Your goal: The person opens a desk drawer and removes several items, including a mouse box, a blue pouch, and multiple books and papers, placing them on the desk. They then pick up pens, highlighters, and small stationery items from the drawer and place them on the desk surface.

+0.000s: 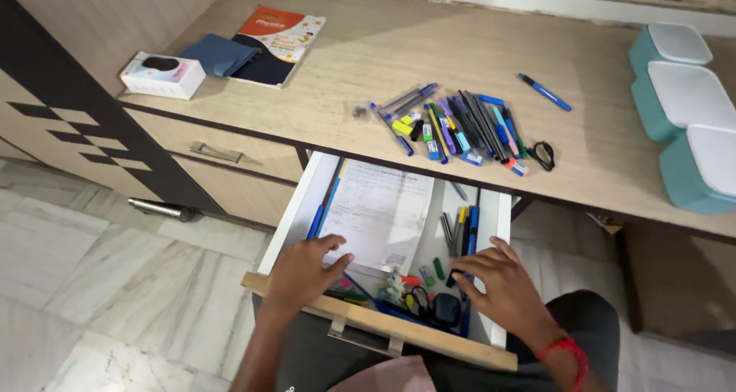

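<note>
While the open drawer (497,208) stood under the surface (368,55), the left hand (303,273) lay flat on a printed paper (379,212), fingers spread, holding nothing. The right hand (498,281) rested open over pens (460,231) in the drawer, gripping none.

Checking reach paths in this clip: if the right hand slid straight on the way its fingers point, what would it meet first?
The right hand points up-left over the drawer; first would likely be the green marker, then the printed sheet, though depth is unclear.
</note>
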